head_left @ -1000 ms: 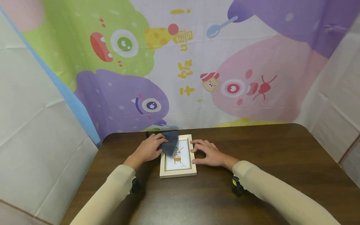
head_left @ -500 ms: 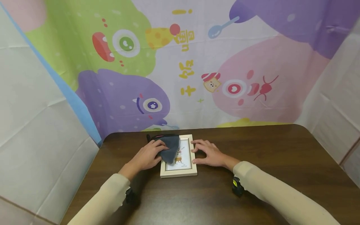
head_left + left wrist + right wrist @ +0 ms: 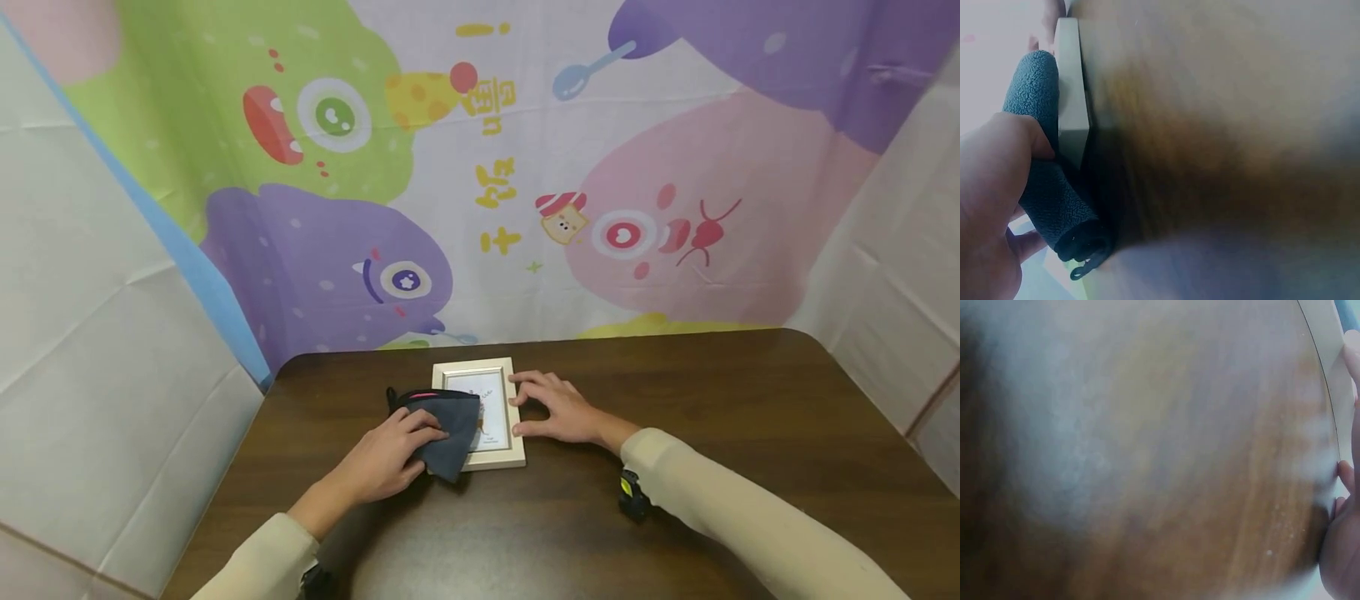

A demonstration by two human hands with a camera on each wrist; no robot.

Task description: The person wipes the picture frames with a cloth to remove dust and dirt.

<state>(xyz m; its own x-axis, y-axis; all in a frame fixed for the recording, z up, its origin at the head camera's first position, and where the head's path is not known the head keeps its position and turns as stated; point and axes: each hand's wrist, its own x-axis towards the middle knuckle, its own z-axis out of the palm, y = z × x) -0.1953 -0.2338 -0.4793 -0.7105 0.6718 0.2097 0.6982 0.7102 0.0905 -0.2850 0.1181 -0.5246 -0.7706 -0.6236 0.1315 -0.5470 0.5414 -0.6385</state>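
Observation:
A dark blue-grey cloth (image 3: 455, 435) with a black edge and a loop lies over the left and lower part of a cream picture frame (image 3: 501, 459). My left hand (image 3: 392, 457) grips the cloth, which hangs slightly past the frame's bottom edge. The left wrist view shows the thumb bent over the folded cloth (image 3: 1034, 87), beside the side of the frame (image 3: 1071, 94). On the other side, my right hand (image 3: 558, 410) touches the frame's right edge with spread fingers. The picture inside, a potted plant, is partly covered.
Both things lie on a dark brown wooden table (image 3: 637, 533). A cartoon-printed curtain (image 3: 510, 300) hangs behind its back edge. Pale panels (image 3: 112, 333) stand at the left and right sides.
My left hand has drawn the cloth down the frame toward me, uncovering the frame's upper left corner and covering its lower left. The right hand and the frame have stayed nearly still.

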